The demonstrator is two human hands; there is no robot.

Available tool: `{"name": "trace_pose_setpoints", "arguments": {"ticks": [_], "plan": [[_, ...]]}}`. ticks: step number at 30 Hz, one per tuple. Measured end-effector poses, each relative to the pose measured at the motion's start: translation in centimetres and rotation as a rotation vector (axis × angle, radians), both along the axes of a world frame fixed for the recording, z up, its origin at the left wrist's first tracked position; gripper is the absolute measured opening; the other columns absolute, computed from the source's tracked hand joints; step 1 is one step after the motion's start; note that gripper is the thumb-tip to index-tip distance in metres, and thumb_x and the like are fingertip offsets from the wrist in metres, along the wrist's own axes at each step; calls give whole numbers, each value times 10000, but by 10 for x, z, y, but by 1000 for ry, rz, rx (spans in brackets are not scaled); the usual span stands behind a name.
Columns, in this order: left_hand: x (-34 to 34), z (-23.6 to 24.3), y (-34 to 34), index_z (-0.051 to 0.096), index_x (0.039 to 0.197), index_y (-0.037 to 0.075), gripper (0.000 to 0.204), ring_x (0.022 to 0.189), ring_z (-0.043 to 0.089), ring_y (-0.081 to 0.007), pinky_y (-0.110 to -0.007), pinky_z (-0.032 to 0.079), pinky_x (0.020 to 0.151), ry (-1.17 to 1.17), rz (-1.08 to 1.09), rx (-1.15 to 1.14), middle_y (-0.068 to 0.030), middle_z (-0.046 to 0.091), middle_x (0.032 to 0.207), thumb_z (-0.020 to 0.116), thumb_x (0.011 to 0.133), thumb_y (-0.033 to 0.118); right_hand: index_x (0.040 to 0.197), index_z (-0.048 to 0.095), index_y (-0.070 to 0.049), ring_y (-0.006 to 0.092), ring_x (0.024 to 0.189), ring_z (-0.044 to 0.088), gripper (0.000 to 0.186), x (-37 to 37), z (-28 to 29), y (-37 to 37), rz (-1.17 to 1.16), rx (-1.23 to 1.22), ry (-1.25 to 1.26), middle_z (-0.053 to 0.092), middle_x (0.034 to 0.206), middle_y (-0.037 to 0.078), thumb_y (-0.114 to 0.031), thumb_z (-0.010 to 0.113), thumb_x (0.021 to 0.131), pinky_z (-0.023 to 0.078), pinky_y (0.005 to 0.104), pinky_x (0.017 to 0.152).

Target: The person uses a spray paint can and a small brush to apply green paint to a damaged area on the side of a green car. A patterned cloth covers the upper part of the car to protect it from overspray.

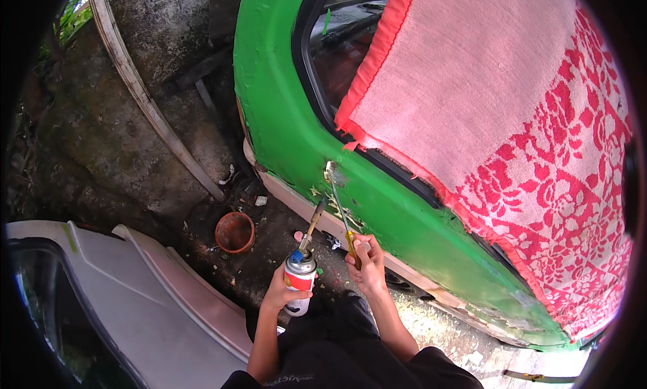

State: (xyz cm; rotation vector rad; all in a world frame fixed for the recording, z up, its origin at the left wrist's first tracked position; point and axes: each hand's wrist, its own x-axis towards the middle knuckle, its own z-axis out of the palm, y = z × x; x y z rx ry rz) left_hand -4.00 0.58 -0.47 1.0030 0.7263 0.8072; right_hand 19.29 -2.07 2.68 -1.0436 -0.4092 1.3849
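My left hand (pixel 278 292) is wrapped round a gas torch (pixel 300 283), a white and red canister with a blue knob and a metal burner tube. The tube tilts up toward the green car (pixel 280 109), its mouth just short of the body panel; I cannot make out a flame. In my right hand (pixel 368 266) is a screwdriver (pixel 342 212) with a yellowish handle and a long thin shaft. Its tip meets a scraped patch (pixel 336 177) below the window corner, where paint has come off to pale filler and grey. Paint flakes hang lower on the panel.
A pink and red floral blanket (pixel 485 72) covers the car's roof and part of its windows. A terracotta pot (pixel 235 233) stands on the dirty ground. At the left lie a pale vehicle body (pixel 135 295) and a long curved strip (pixel 138 89).
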Motion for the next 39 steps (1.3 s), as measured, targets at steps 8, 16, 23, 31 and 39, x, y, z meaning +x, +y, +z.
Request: {"name": "trace_pose_setpoints", "arguments": {"ticks": [8, 16, 23, 31, 39], "plan": [[-1, -3, 10, 599, 1219, 10, 706, 884, 718, -203, -362, 588, 809, -9, -17, -10, -123, 728, 1047, 872, 568, 1, 1204, 519, -194, 44, 411, 313, 134, -4, -2, -1, -4, -3, 8, 485, 700, 42, -271, 536, 1096, 219, 208, 358], [1, -11, 21, 595, 1225, 8, 715, 883, 719, -202, -356, 593, 803, -13, -31, 26, -127, 728, 1053, 873, 566, 4, 1224, 507, -173, 48, 419, 335, 156, -5, -4, 0, -3, -4, 37, 502, 696, 44, -253, 541, 1094, 219, 217, 365], [-1, -7, 20, 593, 1229, 13, 720, 885, 719, -205, -360, 592, 803, -2, -19, 23, -127, 726, 1058, 868, 564, -5, 1224, 498, -156, 51, 404, 325, 149, -8, -4, 4, -11, 2, 55, 497, 688, 47, -235, 523, 1100, 202, 217, 354], [-3, -5, 19, 593, 1223, 13, 710, 886, 719, -207, -355, 593, 794, 12, -22, 24, -125, 724, 1053, 878, 573, -2, 1201, 504, -167, 50, 387, 314, 121, -8, -6, 4, -32, -7, 34, 496, 687, 51, -229, 525, 1098, 186, 217, 339], [-2, -8, 17, 595, 1207, 18, 699, 887, 718, -205, -351, 594, 790, -7, -31, 11, -126, 724, 1059, 884, 571, 10, 1166, 521, -209, 44, 405, 293, 81, 1, -8, -11, -31, -2, 43, 469, 694, 50, -261, 511, 1105, 195, 204, 345]]}}
